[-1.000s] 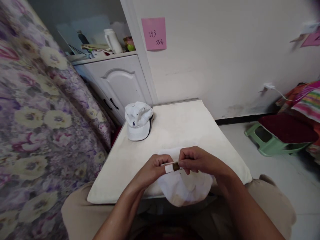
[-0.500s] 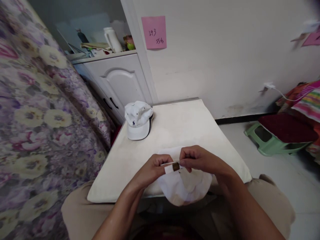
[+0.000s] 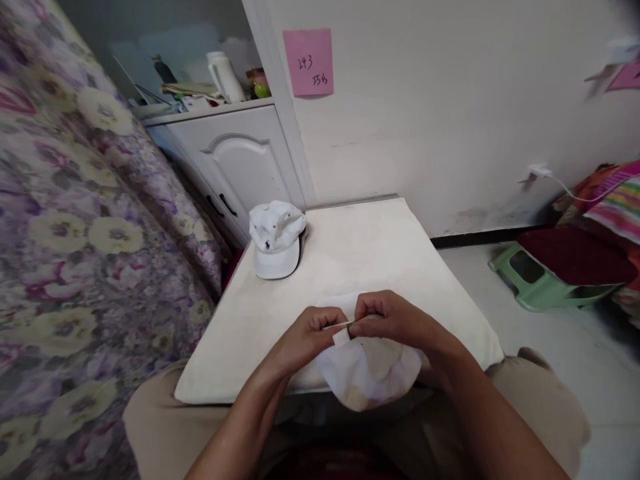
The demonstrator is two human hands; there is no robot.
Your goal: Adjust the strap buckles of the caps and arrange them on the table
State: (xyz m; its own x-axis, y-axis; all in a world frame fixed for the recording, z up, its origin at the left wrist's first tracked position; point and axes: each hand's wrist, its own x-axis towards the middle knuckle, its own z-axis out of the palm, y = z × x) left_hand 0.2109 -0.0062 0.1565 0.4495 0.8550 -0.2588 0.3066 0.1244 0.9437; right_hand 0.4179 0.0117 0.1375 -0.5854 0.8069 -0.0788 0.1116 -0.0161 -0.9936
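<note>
At the near edge of the table I hold a white baseball cap (image 3: 367, 380), its crown hanging down toward my lap and its back strap (image 3: 342, 338) uppermost. My left hand (image 3: 305, 340) is closed, thumb and fingers pinching the strap from the left. From the other side, the thumb and curled fingers of my right hand (image 3: 397, 320) pinch the strap at its brass-coloured buckle (image 3: 351, 330), mostly hidden under the fingertips. A second white cap (image 3: 277, 240) with a small dark emblem rests farther back on the left, brim toward me.
A cream-covered table (image 3: 365, 247) stands before me against the wall. To the left hang a floral curtain (image 3: 100, 267) and a white cabinet (image 3: 240, 153) with a jug (image 3: 227, 77) on its shelf. A green stool (image 3: 530, 277) with a dark red top stands on the right.
My right hand has shifted slightly left along the strap, and its fingers now cover most of the buckle. My left hand keeps its pinch. The far cap has not moved.
</note>
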